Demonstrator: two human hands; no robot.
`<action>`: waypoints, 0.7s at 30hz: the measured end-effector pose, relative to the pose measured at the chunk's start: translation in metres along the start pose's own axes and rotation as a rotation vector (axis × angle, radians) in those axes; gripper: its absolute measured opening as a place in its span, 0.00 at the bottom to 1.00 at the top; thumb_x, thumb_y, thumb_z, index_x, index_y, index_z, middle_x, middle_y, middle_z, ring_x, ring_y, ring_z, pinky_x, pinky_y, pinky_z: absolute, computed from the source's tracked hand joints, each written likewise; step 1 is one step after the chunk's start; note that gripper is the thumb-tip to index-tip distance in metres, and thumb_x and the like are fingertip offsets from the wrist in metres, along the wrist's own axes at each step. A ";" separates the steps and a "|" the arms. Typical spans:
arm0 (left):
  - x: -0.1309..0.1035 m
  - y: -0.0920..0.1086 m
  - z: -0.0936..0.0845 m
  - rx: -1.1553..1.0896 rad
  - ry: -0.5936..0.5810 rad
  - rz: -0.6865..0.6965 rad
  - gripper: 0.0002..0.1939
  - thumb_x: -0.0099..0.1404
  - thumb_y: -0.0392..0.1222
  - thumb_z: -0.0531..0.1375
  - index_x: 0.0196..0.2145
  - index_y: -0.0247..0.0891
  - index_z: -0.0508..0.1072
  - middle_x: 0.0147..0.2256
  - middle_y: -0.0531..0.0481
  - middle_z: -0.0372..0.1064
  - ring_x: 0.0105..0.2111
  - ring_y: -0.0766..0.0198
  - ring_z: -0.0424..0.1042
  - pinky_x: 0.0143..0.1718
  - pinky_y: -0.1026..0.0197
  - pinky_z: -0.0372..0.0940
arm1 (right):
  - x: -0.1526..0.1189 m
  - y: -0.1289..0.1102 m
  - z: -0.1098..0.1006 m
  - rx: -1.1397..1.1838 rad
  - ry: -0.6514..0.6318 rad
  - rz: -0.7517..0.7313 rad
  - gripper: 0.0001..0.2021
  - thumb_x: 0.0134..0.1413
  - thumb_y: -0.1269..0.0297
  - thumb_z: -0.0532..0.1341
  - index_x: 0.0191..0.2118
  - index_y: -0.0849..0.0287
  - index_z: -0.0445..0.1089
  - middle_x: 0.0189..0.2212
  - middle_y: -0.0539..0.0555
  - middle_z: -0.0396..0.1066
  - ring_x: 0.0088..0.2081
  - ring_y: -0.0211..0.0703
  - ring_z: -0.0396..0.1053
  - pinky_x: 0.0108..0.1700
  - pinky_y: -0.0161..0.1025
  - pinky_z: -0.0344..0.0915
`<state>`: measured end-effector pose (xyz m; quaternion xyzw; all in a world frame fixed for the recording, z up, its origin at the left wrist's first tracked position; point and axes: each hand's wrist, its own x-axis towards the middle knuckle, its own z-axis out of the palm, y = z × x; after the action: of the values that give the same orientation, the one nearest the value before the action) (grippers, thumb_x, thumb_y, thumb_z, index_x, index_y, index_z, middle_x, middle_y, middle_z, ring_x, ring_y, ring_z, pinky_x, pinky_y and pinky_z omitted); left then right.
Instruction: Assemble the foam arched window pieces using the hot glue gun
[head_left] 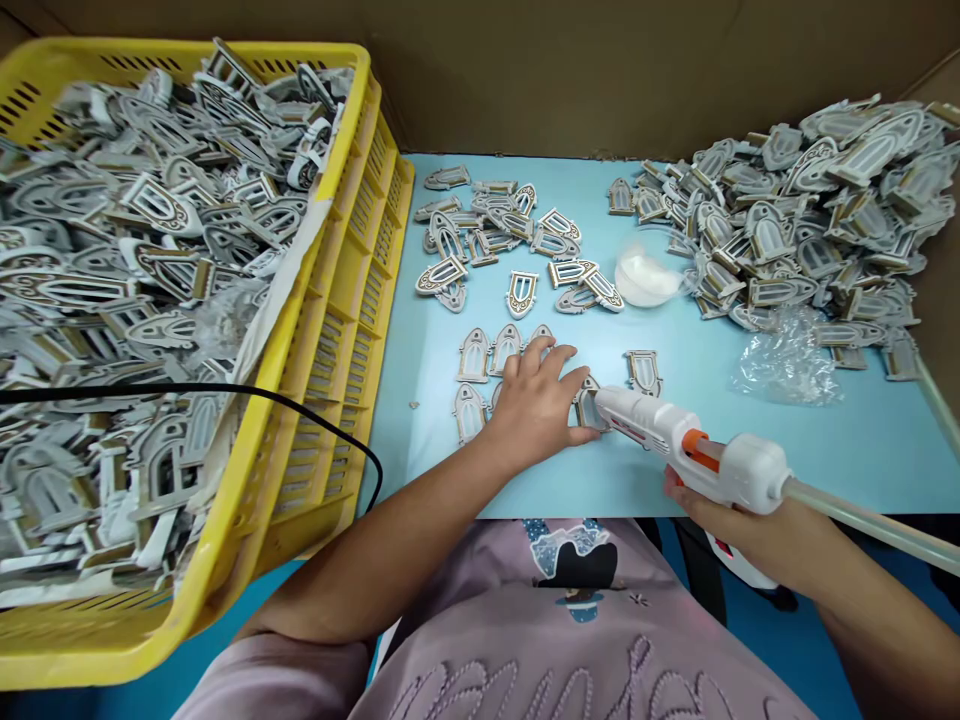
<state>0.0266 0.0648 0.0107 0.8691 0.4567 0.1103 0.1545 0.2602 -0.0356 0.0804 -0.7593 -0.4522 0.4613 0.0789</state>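
Note:
My left hand (pixel 536 405) lies spread over rows of small arched window-shaped pieces (pixel 473 356) on the light blue table (pixel 420 480). Its thumb is beside one arched piece (pixel 590 408), and its palm hides part of the rows. My right hand (pixel 739 520) is wrapped round the handle of a white and orange glue gun (pixel 645 420). The gun's nozzle is over the top of that same piece. A long translucent glue stick (pixel 870 520) sticks out of the gun's back end. Another arched piece (pixel 643 372) lies just beyond the barrel.
At the left, a yellow crate (pixel 300 430) is heaped with arched pieces, with a black cable (pixel 300 405) crossing it. Loose pieces (pixel 495 215) lie at the table's back. A large pile (pixel 780 220), a white pad (pixel 646 275) and a clear plastic bag (pixel 791 360) are at the right.

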 end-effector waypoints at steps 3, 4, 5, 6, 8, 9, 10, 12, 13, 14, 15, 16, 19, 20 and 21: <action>0.000 0.000 0.000 -0.003 -0.003 0.002 0.41 0.53 0.63 0.70 0.59 0.39 0.69 0.63 0.39 0.60 0.65 0.37 0.50 0.57 0.37 0.53 | 0.001 0.002 0.001 0.026 0.029 -0.052 0.18 0.48 0.50 0.63 0.42 0.54 0.73 0.30 0.54 0.75 0.34 0.50 0.74 0.33 0.42 0.70; 0.000 0.000 0.000 -0.003 -0.004 0.002 0.41 0.53 0.62 0.69 0.59 0.39 0.69 0.64 0.39 0.60 0.65 0.37 0.50 0.57 0.37 0.52 | 0.001 0.003 0.002 0.025 0.040 -0.065 0.18 0.48 0.50 0.63 0.43 0.54 0.72 0.30 0.54 0.74 0.33 0.49 0.74 0.33 0.42 0.70; 0.000 0.000 -0.001 -0.002 -0.004 0.003 0.40 0.53 0.62 0.69 0.58 0.39 0.70 0.64 0.39 0.60 0.65 0.37 0.50 0.57 0.37 0.52 | 0.001 0.004 0.002 0.019 0.047 -0.071 0.18 0.48 0.50 0.63 0.43 0.54 0.72 0.30 0.54 0.74 0.33 0.49 0.74 0.33 0.42 0.70; 0.000 0.001 -0.001 -0.001 -0.003 0.002 0.40 0.53 0.62 0.69 0.58 0.39 0.70 0.63 0.39 0.60 0.65 0.37 0.49 0.56 0.37 0.53 | 0.002 0.004 0.003 0.009 0.047 -0.069 0.18 0.49 0.50 0.63 0.43 0.54 0.72 0.30 0.54 0.74 0.33 0.48 0.73 0.33 0.42 0.70; 0.000 0.001 -0.001 0.000 -0.001 0.003 0.39 0.53 0.62 0.69 0.57 0.39 0.70 0.63 0.39 0.60 0.65 0.37 0.49 0.56 0.38 0.53 | 0.002 0.005 0.003 -0.012 0.035 -0.059 0.18 0.50 0.48 0.62 0.43 0.54 0.71 0.31 0.54 0.74 0.32 0.48 0.72 0.33 0.42 0.69; 0.000 0.001 -0.001 -0.001 0.001 0.003 0.39 0.54 0.61 0.69 0.57 0.39 0.70 0.63 0.39 0.60 0.65 0.37 0.50 0.56 0.38 0.53 | 0.001 0.005 0.004 -0.016 0.027 -0.056 0.19 0.50 0.47 0.61 0.43 0.54 0.71 0.31 0.54 0.74 0.31 0.47 0.71 0.32 0.42 0.68; 0.000 0.001 -0.001 -0.003 0.002 0.003 0.38 0.54 0.61 0.70 0.57 0.40 0.70 0.63 0.39 0.60 0.65 0.37 0.50 0.56 0.38 0.53 | 0.001 0.004 0.004 -0.016 0.021 -0.056 0.19 0.51 0.47 0.61 0.42 0.54 0.71 0.31 0.53 0.73 0.30 0.46 0.70 0.31 0.42 0.67; 0.000 0.001 -0.001 -0.010 0.001 0.003 0.38 0.54 0.61 0.69 0.57 0.40 0.70 0.63 0.39 0.60 0.65 0.37 0.50 0.57 0.38 0.53 | 0.000 0.003 0.004 -0.010 0.012 -0.054 0.18 0.51 0.46 0.60 0.40 0.55 0.71 0.27 0.52 0.71 0.26 0.43 0.65 0.28 0.41 0.64; 0.000 0.001 -0.001 -0.012 -0.001 0.001 0.38 0.54 0.61 0.69 0.57 0.40 0.70 0.63 0.39 0.60 0.65 0.37 0.49 0.57 0.38 0.52 | -0.001 0.001 0.004 -0.008 0.009 -0.047 0.18 0.51 0.46 0.60 0.39 0.55 0.71 0.26 0.51 0.68 0.25 0.42 0.63 0.26 0.40 0.62; 0.000 0.001 -0.001 -0.014 -0.003 0.000 0.38 0.54 0.61 0.69 0.57 0.41 0.71 0.63 0.39 0.60 0.65 0.37 0.49 0.57 0.38 0.52 | -0.002 0.000 0.004 -0.007 0.005 -0.038 0.18 0.50 0.46 0.61 0.39 0.55 0.70 0.24 0.50 0.67 0.24 0.41 0.61 0.25 0.40 0.60; 0.000 0.001 -0.001 -0.015 -0.005 -0.001 0.37 0.54 0.61 0.69 0.57 0.41 0.71 0.63 0.39 0.60 0.65 0.37 0.49 0.57 0.38 0.52 | -0.002 -0.001 0.004 -0.008 0.004 -0.033 0.17 0.50 0.47 0.61 0.38 0.55 0.70 0.23 0.49 0.65 0.23 0.40 0.60 0.24 0.39 0.59; 0.000 0.001 -0.001 -0.016 -0.007 0.000 0.37 0.54 0.61 0.69 0.57 0.40 0.71 0.63 0.39 0.60 0.65 0.37 0.49 0.57 0.38 0.52 | -0.003 -0.003 0.004 -0.009 0.007 -0.029 0.17 0.50 0.47 0.61 0.38 0.55 0.70 0.23 0.49 0.65 0.23 0.40 0.59 0.24 0.39 0.59; 0.000 0.001 -0.002 -0.016 -0.009 0.008 0.37 0.55 0.61 0.69 0.57 0.40 0.70 0.63 0.38 0.59 0.65 0.37 0.48 0.57 0.39 0.52 | -0.005 -0.004 0.004 -0.015 0.014 -0.021 0.16 0.49 0.47 0.61 0.36 0.55 0.69 0.22 0.49 0.63 0.23 0.40 0.58 0.25 0.39 0.58; 0.000 0.001 -0.002 -0.015 -0.010 0.011 0.37 0.55 0.61 0.69 0.57 0.40 0.70 0.63 0.38 0.59 0.65 0.37 0.48 0.57 0.39 0.52 | -0.005 -0.004 0.005 -0.022 0.016 -0.020 0.17 0.49 0.47 0.61 0.36 0.55 0.69 0.21 0.48 0.62 0.23 0.40 0.58 0.25 0.39 0.58; 0.000 0.001 -0.002 -0.013 -0.011 0.013 0.37 0.55 0.61 0.69 0.57 0.39 0.70 0.63 0.38 0.59 0.65 0.37 0.48 0.57 0.39 0.52 | -0.005 -0.003 0.006 -0.031 0.019 -0.020 0.17 0.49 0.46 0.61 0.36 0.54 0.69 0.21 0.48 0.61 0.23 0.40 0.58 0.25 0.39 0.57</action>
<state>0.0270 0.0649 0.0125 0.8715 0.4496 0.1097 0.1621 0.2526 -0.0395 0.0820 -0.7601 -0.4663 0.4461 0.0760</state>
